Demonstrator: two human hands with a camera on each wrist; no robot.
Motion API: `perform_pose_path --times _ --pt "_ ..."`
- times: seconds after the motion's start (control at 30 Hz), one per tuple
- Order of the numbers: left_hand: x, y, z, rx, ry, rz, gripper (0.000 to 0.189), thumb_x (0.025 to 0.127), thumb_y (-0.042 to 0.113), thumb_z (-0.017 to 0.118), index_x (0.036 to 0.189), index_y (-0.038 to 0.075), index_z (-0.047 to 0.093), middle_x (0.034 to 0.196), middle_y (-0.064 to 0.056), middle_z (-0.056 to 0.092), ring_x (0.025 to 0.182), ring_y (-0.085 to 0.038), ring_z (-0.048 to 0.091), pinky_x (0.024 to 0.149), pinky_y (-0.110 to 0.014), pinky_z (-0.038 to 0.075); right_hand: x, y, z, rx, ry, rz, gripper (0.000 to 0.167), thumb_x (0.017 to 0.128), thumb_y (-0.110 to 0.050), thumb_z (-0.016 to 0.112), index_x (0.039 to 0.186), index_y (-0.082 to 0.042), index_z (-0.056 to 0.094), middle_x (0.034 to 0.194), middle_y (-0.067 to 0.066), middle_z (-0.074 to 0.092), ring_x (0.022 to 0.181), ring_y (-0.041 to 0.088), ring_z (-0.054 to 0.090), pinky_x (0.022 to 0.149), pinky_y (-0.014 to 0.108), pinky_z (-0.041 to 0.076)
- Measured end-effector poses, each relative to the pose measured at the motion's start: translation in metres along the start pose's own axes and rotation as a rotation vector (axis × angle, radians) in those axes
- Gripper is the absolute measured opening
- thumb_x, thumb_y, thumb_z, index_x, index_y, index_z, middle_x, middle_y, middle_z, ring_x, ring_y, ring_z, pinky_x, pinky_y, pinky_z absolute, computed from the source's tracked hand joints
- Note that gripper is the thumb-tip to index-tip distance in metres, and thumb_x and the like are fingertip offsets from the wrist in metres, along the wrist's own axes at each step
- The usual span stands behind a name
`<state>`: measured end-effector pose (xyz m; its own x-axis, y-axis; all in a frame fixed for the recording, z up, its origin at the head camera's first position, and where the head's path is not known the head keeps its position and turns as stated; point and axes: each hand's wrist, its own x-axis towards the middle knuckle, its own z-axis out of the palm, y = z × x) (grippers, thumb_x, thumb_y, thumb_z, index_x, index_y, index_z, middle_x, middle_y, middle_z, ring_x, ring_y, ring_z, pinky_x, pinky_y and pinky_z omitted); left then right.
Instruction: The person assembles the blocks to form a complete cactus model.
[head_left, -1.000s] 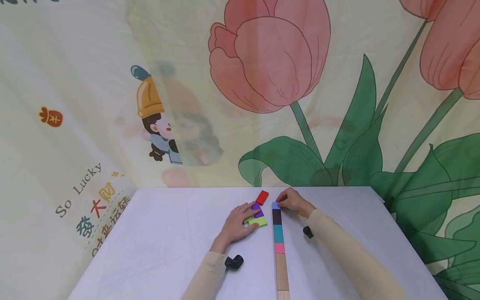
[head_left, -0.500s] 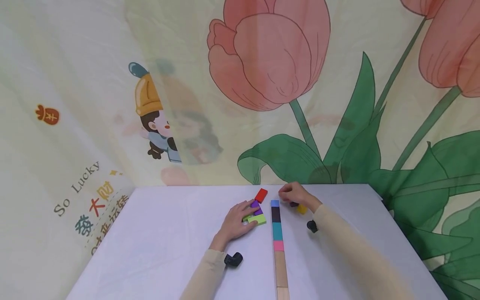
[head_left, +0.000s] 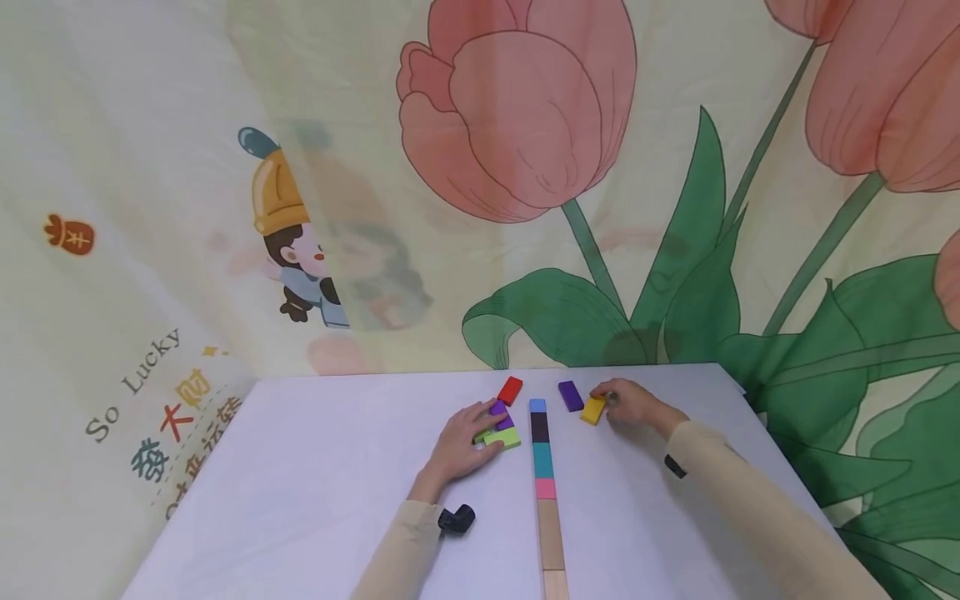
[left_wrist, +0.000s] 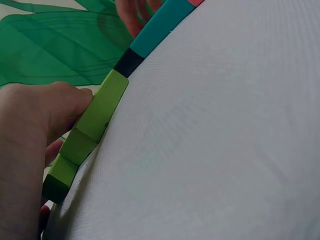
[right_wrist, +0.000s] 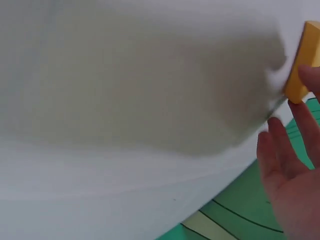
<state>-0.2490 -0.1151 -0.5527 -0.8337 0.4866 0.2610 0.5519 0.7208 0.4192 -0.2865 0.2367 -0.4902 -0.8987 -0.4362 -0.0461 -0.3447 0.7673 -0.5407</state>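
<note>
In the head view, a line of coloured blocks (head_left: 543,460) runs up the table: light blue at the far end, then black, teal, pink and plain wood. My left hand (head_left: 459,443) rests left of it, fingers extended over light green blocks (head_left: 504,437) and a purple block (head_left: 504,421). Its thumb lies against the green blocks in the left wrist view. Right of the line, my right hand (head_left: 633,404) has thumb and index finger at a yellow block (head_left: 592,410), pinching its end. The right wrist view shows its other fingers loosely bent, off the yellow block (right_wrist: 302,62).
A red block (head_left: 510,390) lies beyond the left hand. Another purple block (head_left: 570,396) sits between the line and the yellow block. The white table (head_left: 315,483) ends at a printed curtain (head_left: 360,167) behind.
My right hand has left the far end of the line and moved right to the yellow block, uncovering the second purple block. The left hand stays over its blocks.
</note>
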Motion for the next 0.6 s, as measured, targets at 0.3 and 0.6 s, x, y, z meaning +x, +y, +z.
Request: perform_pose_path --times 0.3,0.6 --pt "0.0 -0.001 0.0 -0.002 0.008 0.004 0.052 0.092 0.046 0.057 0.14 0.026 0.058 0.155 0.0 0.04 0.142 -0.028 0.035 0.115 -0.052 0.028 -0.001 -0.004 0.006 -0.081 0.046 -0.067 0.031 0.085 0.001 0.069 0.115 0.005 0.068 0.111 0.019 0.067 0.105 0.038 0.056 0.097 0.055 0.047" --pt "-0.001 -0.001 -0.001 0.006 0.006 0.009 0.052 0.092 0.046 0.057 0.14 0.025 0.058 0.154 -0.001 0.041 0.142 -0.029 0.036 0.114 -0.053 0.03 -0.015 0.006 0.009 -0.015 0.071 0.032 0.025 0.079 -0.003 0.079 0.102 0.002 0.071 0.098 0.009 0.065 0.095 0.029 0.06 0.091 0.048 0.052"
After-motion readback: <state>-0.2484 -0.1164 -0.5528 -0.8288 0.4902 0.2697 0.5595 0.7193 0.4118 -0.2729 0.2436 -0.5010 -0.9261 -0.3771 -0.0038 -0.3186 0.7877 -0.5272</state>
